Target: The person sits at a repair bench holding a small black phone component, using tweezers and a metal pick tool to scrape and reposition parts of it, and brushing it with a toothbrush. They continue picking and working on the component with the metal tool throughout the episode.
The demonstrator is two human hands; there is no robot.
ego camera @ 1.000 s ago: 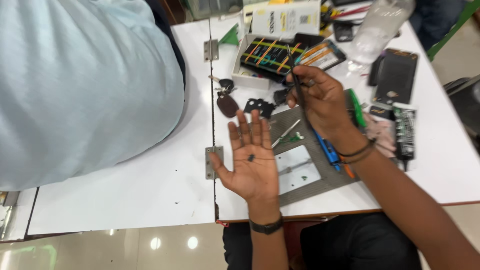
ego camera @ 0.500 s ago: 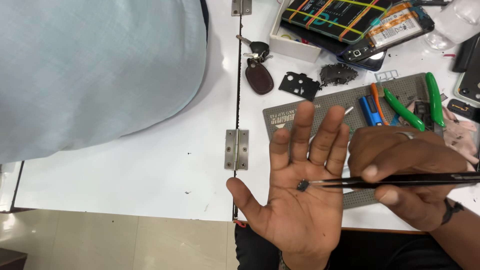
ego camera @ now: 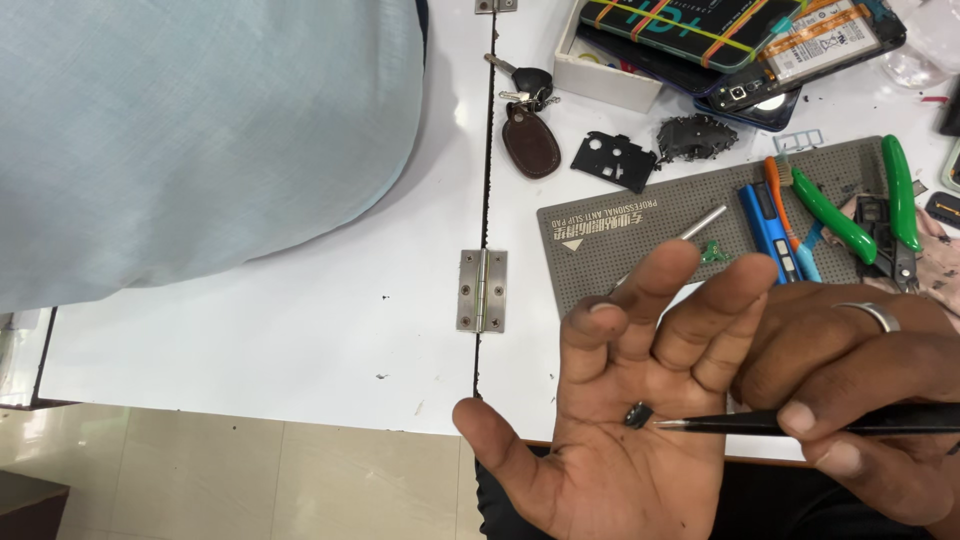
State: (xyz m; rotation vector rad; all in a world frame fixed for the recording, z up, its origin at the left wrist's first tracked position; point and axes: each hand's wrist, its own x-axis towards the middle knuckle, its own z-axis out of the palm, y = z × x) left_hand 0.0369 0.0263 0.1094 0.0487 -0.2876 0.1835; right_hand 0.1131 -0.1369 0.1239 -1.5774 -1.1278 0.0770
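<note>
the left hand [ego camera: 620, 420] is turned palm up and cupped just off the table's near edge, fingers spread and slightly curled, and in the hollow of that palm sits a tiny dark square component [ego camera: 637, 414]. that cupping looks deliberate: a part this small would skitter away on a hard top, so the palm serves as a soft tray. the right hand [ego camera: 860, 410], a silver ring on one finger, is pressed together around slim black tweezers [ego camera: 800, 422], pinched between thumb and fingers low on the shaft, held almost level so the fine tip lands right beside the component. whether the tip touches it is too fine to tell.

behind the hands lies a grey dotted anti-slip work mat [ego camera: 640, 235] on the white hinged table [ego camera: 300, 330], and the tools are parked on it, probably so they stay put: a blue pry tool [ego camera: 768, 232], green-handled cutters [ego camera: 860, 215], a thin metal rod [ego camera: 700, 222]. further back, a black plastic bracket [ego camera: 614, 160], a dark crumpled part [ego camera: 695, 135], a brown leather key fob with keys [ego camera: 528, 135], and a white box holding banded phone parts [ego camera: 690, 40].

another person in a pale blue shirt [ego camera: 190, 130] leans over the far left of the table, well apart from the hands. nothing stands between tweezers and part; only the curled fingers crowd the approach from above.
</note>
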